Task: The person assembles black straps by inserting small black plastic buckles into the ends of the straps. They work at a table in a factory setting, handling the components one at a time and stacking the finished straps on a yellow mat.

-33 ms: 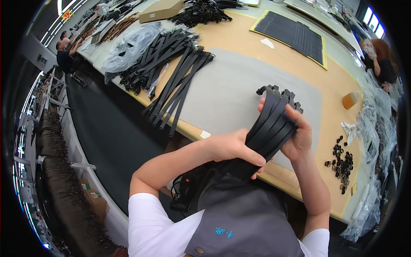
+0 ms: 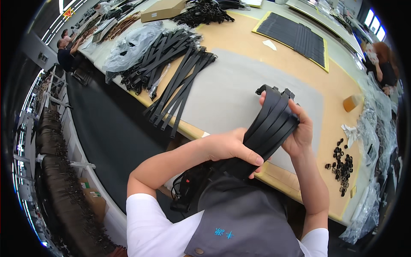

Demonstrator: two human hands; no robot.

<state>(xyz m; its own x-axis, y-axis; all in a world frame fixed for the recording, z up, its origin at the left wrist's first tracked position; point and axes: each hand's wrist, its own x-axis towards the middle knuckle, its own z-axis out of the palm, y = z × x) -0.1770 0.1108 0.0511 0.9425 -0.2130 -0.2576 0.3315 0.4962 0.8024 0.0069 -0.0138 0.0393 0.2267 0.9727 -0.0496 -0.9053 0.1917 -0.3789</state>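
A bundle of black belts [image 2: 272, 126] is held between both hands above the near edge of the table. My left hand [image 2: 239, 150] is wrapped round the lower part of the bundle, thumb on top, close to my apron. Farther up, my right hand [image 2: 299, 132] grips the right side, its fingertips near the buckle ends. Dark buckles [image 2: 287, 93] stick out at the far end, and one belt curls over at the upper left. The lower ends are hidden behind my left hand and the apron. Beneath the bundle lies a grey mat [image 2: 222, 92].
Loose black belts [image 2: 182, 92] lie left of the mat beside a larger heap [image 2: 156, 60] and clear plastic bags [image 2: 130, 45]. Small black loops [image 2: 341, 171] and a cup of amber liquid [image 2: 351, 103] are at the right. Belts in a row [image 2: 293, 36] lie farther back. Other people work nearby.
My right hand has shifted very slightly on the belts, its fingers now hiding more of the buckle ends. The left hand's grip looks the same.
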